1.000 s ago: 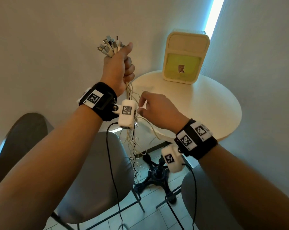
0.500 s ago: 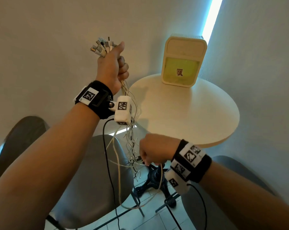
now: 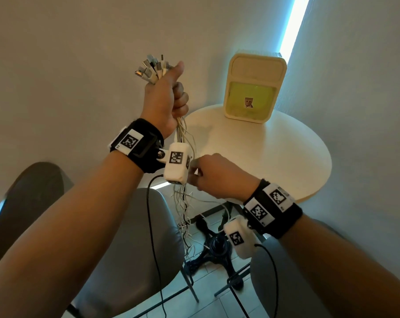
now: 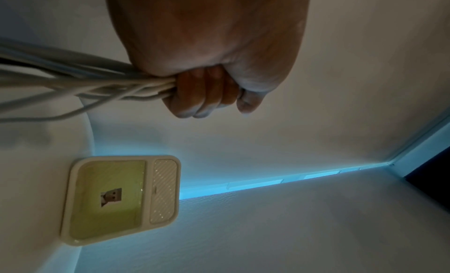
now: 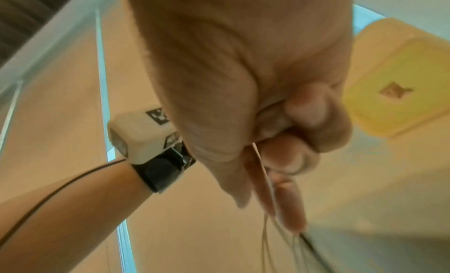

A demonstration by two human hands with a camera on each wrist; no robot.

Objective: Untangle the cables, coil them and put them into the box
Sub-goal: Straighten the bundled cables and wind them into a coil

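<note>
My left hand is raised in a fist round a bundle of white cables, with several metal plugs sticking out above the thumb. The strands hang down in a tangle toward the floor. In the left wrist view the fist grips the cables. My right hand is below and to the right, beside the left wrist camera, and pinches thin strands of the bundle. In the right wrist view its fingers curl on the cable strands. The cream box with a yellow-green window stands upright on the table.
A round cream table stands in the wall corner, on a black pedestal foot. A grey chair is below the left arm, and another grey seat lies under the right arm. Black camera leads hang from both wrists.
My right hand dropped down along the hanging strands half a second ago, and has now come back up to the bundle just under the left wrist. The left hand stays raised.
</note>
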